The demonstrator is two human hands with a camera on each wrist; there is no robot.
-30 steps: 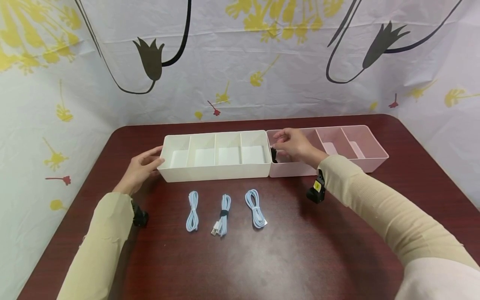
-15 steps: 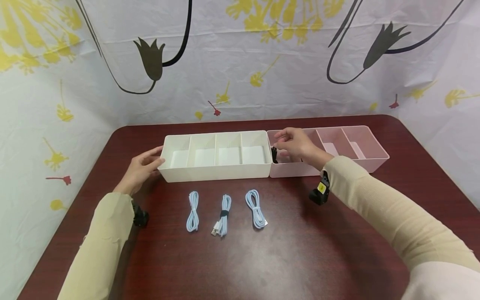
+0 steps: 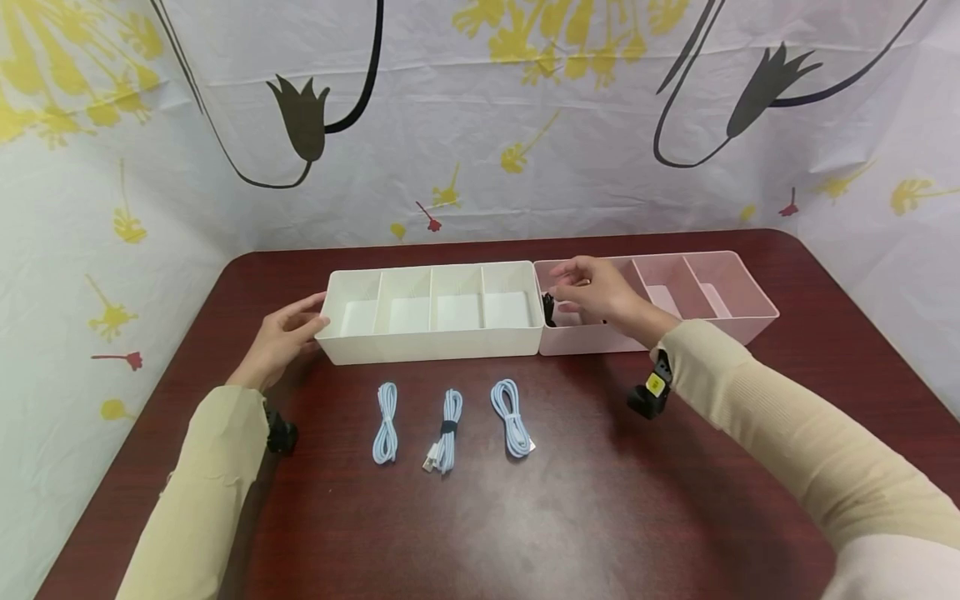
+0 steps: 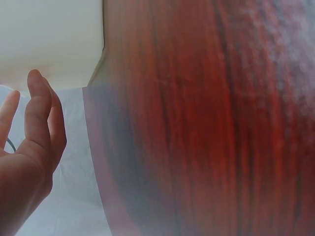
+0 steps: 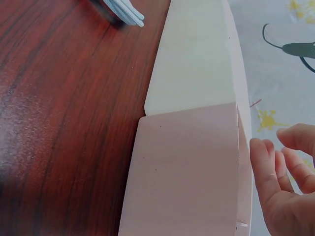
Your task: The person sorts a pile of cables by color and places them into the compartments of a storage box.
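A white four-compartment box (image 3: 435, 343) and a pink divided box (image 3: 585, 339) stand end to end. My left hand (image 3: 279, 340) touches the white box's left end with its fingertips, fingers loosely bent in the left wrist view. Over the pink box's left part hovers my right hand (image 3: 600, 292), fingers relaxed and apart, with nothing between them in the right wrist view. A black bundle (image 3: 549, 309), perhaps a cable, lies in the pink box's left compartment beside those fingers. The hand hides part of that compartment.
Three coiled light-blue cables lie in front of the white box: a left one (image 3: 386, 423), a middle one (image 3: 449, 429) with a black tie, and a right one (image 3: 512, 418). A patterned cloth (image 3: 465, 150) hangs behind the dark red table (image 3: 480, 533).
My right wrist and forearm have shifted slightly right and toward me, the fingers drawing a little away from the black bundle. My left hand stays at the white box.
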